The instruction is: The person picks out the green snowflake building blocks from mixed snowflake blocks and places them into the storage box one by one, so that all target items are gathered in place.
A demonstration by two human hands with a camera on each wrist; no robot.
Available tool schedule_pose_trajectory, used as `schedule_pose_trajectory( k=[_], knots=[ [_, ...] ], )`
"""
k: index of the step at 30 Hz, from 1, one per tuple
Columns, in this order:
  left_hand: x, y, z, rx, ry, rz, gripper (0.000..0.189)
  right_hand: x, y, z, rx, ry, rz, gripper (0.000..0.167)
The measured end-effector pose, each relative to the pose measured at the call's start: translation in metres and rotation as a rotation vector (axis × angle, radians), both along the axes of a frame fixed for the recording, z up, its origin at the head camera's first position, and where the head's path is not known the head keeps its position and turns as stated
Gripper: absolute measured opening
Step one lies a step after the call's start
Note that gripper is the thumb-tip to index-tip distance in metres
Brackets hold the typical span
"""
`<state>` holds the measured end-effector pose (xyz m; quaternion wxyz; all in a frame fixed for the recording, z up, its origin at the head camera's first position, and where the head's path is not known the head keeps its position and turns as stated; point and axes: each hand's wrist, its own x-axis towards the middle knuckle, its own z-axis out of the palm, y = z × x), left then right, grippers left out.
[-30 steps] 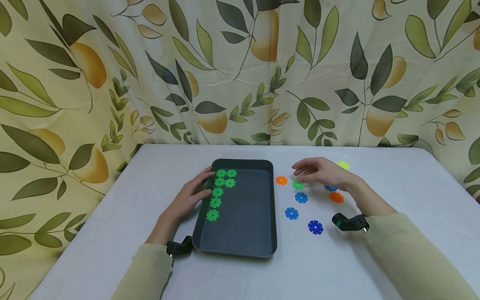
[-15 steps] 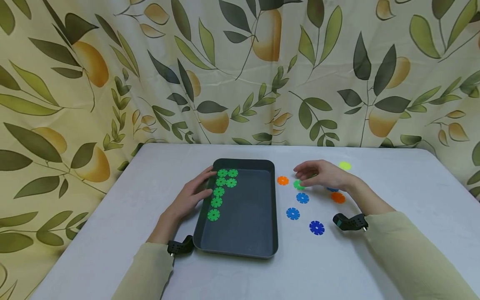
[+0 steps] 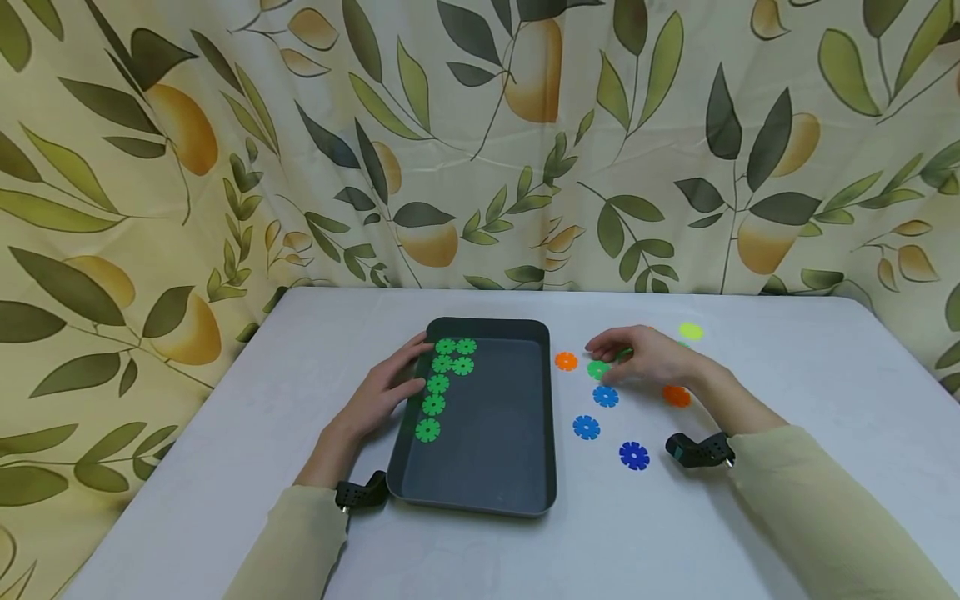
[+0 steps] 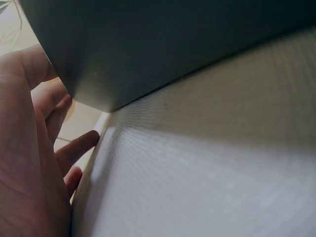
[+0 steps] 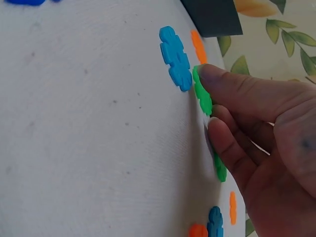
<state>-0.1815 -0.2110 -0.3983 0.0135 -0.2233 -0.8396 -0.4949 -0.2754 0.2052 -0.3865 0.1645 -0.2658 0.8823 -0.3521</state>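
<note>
In the head view, my left hand (image 3: 380, 390) rests against the left side of a dark grey tray (image 3: 487, 492), thumb and index fingertip at the rim. Its other fingers reach past the tray in the left wrist view. Several green notched plastic discs (image 3: 428, 430) lie in the tray, in one column with two more beside its top. To the tray's right, my right hand (image 3: 652, 354) has its thumb and fingertips around a green disc (image 5: 201, 91) at the table surface, the thumb tip on its edge. Another green disc (image 5: 220, 168) shows partly behind the fingers.
An orange disc (image 3: 566, 362) lies between tray and right hand. Nearer are light blue discs (image 3: 606, 396) and a dark blue one (image 3: 634, 456). Another orange disc (image 3: 677, 396) lies under the right wrist, and a yellow one (image 3: 691, 332) behind it. A patterned curtain (image 3: 480, 208) hangs behind the table.
My right hand has shifted slightly nearer, its thumb moving from over the green disc to that disc's near edge. My left hand, the tray and its discs stay put.
</note>
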Motion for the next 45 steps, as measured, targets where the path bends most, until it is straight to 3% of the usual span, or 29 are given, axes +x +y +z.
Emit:
schedule_pose_trajectory(
  k=[9, 17, 20, 45],
  knots=[
    [0.0, 0.0, 0.0, -0.006, 0.004, 0.006, 0.05, 0.003, -0.003, 0.0, 0.025, 0.028, 0.003, 0.038],
    [-0.018, -0.008, -0.029, -0.012, 0.027, 0.014, 0.052, 0.005, -0.004, 0.0, 0.031, 0.023, 0.003, 0.036],
    [-0.021, -0.011, -0.035, -0.016, 0.038, 0.012, 0.052, 0.006, -0.004, 0.0, 0.029, 0.032, 0.006, 0.035],
    [-0.02, -0.012, -0.035, -0.014, 0.05, 0.003, 0.05, 0.009, -0.002, 0.0, 0.046, 0.057, 0.012, 0.029]
  ],
)
